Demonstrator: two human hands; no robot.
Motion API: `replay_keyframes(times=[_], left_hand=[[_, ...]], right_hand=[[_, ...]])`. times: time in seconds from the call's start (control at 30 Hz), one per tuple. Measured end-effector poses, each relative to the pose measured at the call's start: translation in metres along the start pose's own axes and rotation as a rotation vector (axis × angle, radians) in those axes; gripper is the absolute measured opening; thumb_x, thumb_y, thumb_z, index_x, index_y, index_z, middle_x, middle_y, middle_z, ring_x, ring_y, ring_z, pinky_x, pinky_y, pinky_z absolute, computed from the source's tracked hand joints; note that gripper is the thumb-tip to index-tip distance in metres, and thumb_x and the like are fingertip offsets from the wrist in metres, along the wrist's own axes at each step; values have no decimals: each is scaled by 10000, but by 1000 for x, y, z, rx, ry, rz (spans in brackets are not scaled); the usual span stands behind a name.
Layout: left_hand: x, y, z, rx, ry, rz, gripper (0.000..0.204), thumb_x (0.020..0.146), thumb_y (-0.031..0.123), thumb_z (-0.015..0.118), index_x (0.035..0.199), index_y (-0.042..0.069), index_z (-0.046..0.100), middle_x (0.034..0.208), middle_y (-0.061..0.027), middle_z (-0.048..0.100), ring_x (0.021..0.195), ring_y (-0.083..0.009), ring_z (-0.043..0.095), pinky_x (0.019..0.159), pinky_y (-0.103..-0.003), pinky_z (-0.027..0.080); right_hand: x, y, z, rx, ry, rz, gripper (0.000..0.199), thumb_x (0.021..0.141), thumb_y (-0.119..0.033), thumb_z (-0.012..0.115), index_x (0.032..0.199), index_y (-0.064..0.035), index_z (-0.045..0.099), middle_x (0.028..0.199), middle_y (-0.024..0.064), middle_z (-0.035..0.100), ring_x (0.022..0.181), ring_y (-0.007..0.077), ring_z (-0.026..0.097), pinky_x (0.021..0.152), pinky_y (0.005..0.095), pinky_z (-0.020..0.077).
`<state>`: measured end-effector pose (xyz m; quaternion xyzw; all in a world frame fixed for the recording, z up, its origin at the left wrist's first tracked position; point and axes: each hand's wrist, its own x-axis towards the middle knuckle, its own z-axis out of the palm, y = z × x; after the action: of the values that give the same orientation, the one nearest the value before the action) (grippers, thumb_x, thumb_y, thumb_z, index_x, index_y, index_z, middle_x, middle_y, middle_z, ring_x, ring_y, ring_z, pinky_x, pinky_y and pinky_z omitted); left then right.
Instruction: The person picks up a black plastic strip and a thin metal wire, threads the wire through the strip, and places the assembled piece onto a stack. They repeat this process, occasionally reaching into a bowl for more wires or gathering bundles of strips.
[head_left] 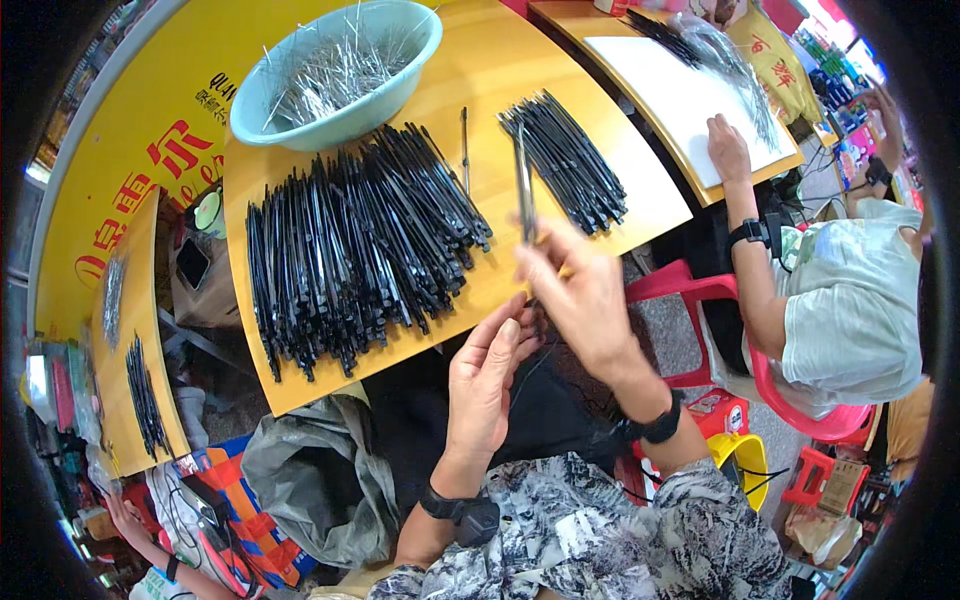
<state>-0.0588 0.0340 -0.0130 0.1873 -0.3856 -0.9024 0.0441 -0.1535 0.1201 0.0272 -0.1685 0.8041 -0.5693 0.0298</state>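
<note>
In front of my body, my left hand point(485, 375) is closed, its thumb and fingers pinched at the table's near edge. A small dark thing shows at its fingertips, too hidden to name. My right hand point(585, 300), smeared by motion, is just right of it, closed around a long, slim, shiny dark stick point(523, 180) that points up and away. A wide pile of slim black sticks point(350, 250) lies on the yellow table point(470, 60), left of my hands. A smaller neat bundle of black sticks point(570, 165) lies beyond my right hand, with one single stick point(464, 150) between the piles.
A pale blue bowl point(300, 130) full of thin silvery metal pieces stands at the table's far side. To the right, a co-worker's hand point(728, 150) rests by a white board point(640, 70). Pink chairs point(690, 290) stand between us. Another table point(170, 400) is at left.
</note>
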Motion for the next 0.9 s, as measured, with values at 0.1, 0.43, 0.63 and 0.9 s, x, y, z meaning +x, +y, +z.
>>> replay_keyframes(times=[0.1,0.43,0.63,0.9], left_hand=[[-2,4,3,58,8,0,327,920,152,474,1193,-26,490,1065,-120,584,939,-176,578,837,-301,468],[-10,10,-14,145,-85,-92,265,919,152,464,1107,-22,532,959,-82,597,840,-136,578,756,-256,459],[-13,10,-18,149,-83,-92,257,917,152,469,1091,-24,537,939,-80,599,828,-129,575,745,-251,455],[-19,10,-19,150,-83,-86,250,916,148,468,1087,-17,544,929,-72,600,811,-120,570,734,-241,452]], right_hand=[[43,13,-14,-375,82,-184,245,802,-121,596,1018,-8,569,696,183,595,585,292,596,541,346,465],[82,34,-8,-767,69,-157,213,766,-128,619,922,-13,531,882,189,554,804,368,575,698,446,466],[80,28,19,-616,12,-222,153,799,-119,569,911,-15,575,849,186,576,789,356,579,698,422,467],[101,36,55,-452,-82,-411,233,799,-114,464,936,-37,637,851,207,603,731,377,579,711,426,465]])
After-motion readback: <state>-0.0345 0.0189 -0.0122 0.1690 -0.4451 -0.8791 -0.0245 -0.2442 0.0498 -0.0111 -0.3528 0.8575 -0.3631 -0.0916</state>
